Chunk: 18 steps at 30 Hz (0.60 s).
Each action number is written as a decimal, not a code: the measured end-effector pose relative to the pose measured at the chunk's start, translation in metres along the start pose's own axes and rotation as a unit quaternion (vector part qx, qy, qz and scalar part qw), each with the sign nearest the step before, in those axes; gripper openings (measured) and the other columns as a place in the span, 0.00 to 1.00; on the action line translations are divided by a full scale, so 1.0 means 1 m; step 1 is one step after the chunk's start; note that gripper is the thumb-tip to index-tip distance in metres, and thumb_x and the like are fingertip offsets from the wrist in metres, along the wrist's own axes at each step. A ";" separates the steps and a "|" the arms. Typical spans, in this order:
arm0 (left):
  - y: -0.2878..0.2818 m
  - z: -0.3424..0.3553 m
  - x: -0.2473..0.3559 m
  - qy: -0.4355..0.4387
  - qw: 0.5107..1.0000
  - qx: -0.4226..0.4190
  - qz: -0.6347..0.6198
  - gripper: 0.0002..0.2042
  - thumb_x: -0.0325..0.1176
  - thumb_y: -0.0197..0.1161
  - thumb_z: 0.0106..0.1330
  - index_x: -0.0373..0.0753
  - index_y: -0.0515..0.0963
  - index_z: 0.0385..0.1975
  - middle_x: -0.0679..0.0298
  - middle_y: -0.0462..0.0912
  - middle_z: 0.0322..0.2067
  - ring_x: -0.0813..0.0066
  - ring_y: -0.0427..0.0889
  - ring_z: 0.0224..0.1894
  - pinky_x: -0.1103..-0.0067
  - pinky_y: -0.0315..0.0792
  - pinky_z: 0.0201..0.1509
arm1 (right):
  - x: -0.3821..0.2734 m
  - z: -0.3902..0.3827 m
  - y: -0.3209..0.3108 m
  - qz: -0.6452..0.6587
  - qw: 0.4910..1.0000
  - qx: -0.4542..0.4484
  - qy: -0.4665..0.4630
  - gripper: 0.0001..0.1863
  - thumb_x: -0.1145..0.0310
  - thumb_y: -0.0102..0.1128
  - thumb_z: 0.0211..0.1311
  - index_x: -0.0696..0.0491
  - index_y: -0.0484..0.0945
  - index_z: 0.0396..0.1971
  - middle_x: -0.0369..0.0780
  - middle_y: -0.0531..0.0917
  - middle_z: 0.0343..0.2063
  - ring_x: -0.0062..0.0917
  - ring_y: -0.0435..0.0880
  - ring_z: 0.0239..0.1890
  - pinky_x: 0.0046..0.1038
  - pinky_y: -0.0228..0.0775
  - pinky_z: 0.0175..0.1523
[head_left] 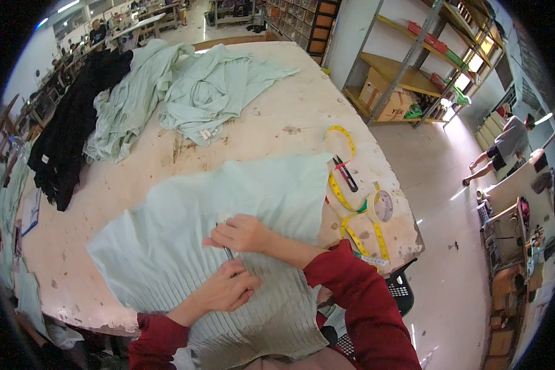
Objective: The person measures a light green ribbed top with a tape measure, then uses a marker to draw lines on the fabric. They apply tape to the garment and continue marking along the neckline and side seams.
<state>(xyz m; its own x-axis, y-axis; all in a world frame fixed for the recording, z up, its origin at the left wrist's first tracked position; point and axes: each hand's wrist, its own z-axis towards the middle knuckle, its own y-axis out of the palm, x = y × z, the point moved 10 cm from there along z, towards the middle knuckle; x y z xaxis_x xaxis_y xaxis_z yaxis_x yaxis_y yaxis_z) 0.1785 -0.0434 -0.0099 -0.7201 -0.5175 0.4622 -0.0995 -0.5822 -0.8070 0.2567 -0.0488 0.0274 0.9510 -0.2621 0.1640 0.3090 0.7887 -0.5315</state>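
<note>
A pale mint garment [185,203] lies spread before me, smooth at the far part and finely pleated toward my body. Over its middle, my right hand [240,234] is closed on a slim dark metallic tool [229,253], whose exact kind I cannot make out. The tool slants down from those fingers toward my left hand [231,287]. The left fingers are curled and pressed together at the pleats; what they pinch is hidden. A small whitish tag [222,217] shows on the cloth just beyond my right hand.
On the worn table [290,132], a yellow tape measure [351,219], dark thread snips [346,176] and a tape roll [383,205] lie at right. Mint garments [209,86] and a black garment [74,117] are heaped at far left. Shelving [413,68] and a person [509,142] stand beyond.
</note>
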 end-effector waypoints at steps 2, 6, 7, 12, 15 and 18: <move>-0.017 0.002 -0.003 -0.043 0.997 0.054 -0.025 0.21 0.44 0.67 0.60 0.47 0.74 0.51 0.58 0.68 0.59 0.53 0.66 0.62 0.49 0.49 0.72 | 0.020 0.006 -0.012 -0.027 0.999 -0.018 0.023 0.05 0.62 0.61 0.60 0.45 0.77 0.30 0.31 0.74 0.23 0.21 0.74 0.21 0.26 0.67 0.26; -0.029 -0.029 -0.006 -0.168 0.978 -0.064 0.102 0.30 0.46 0.69 0.58 0.48 0.69 0.61 0.52 0.56 0.70 0.43 0.51 0.72 0.46 0.36 0.75 | 0.129 -0.033 -0.072 -0.059 0.955 -0.147 0.251 0.12 0.67 0.54 0.62 0.46 0.79 0.44 0.40 0.81 0.35 0.35 0.83 0.36 0.37 0.76 0.39; -0.036 -0.046 -0.008 -0.218 0.966 -0.075 0.115 0.30 0.45 0.68 0.60 0.48 0.68 0.62 0.51 0.55 0.70 0.43 0.50 0.73 0.46 0.35 0.75 | 0.151 -0.050 -0.099 -0.095 0.940 -0.140 0.295 0.12 0.66 0.54 0.62 0.48 0.78 0.45 0.41 0.81 0.36 0.36 0.83 0.40 0.37 0.76 0.41; -0.071 -0.141 -0.021 -0.444 0.884 0.032 0.145 0.28 0.39 0.62 0.65 0.45 0.65 0.66 0.49 0.52 0.71 0.44 0.46 0.74 0.49 0.34 0.75 | 0.191 -0.129 -0.152 -0.246 0.857 -0.312 0.328 0.12 0.70 0.57 0.59 0.48 0.77 0.44 0.39 0.80 0.37 0.34 0.80 0.43 0.37 0.73 0.44; -0.080 -0.183 -0.017 -0.516 0.830 0.107 0.184 0.26 0.40 0.58 0.68 0.43 0.64 0.66 0.51 0.51 0.72 0.46 0.45 0.75 0.51 0.34 0.76 | 0.173 -0.126 -0.151 -0.278 0.842 -0.348 0.306 0.18 0.73 0.56 0.58 0.48 0.76 0.50 0.41 0.78 0.41 0.37 0.76 0.47 0.38 0.70 0.49; -0.077 -0.201 -0.010 -0.550 0.799 0.113 0.217 0.27 0.42 0.54 0.71 0.42 0.62 0.68 0.53 0.51 0.73 0.48 0.45 0.75 0.52 0.33 0.76 | 0.134 -0.105 -0.164 -0.182 0.865 -0.243 0.399 0.26 0.74 0.53 0.61 0.51 0.69 0.61 0.46 0.76 0.47 0.42 0.74 0.50 0.40 0.66 0.56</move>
<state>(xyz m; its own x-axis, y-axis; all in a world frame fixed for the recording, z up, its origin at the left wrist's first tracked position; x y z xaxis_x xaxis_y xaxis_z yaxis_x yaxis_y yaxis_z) 0.0554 0.1328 -0.0264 0.3974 -0.8672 0.3000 0.2111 -0.2317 -0.9496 0.3323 -0.2714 0.0496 0.4217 -0.8977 -0.1276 0.3617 0.2956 -0.8842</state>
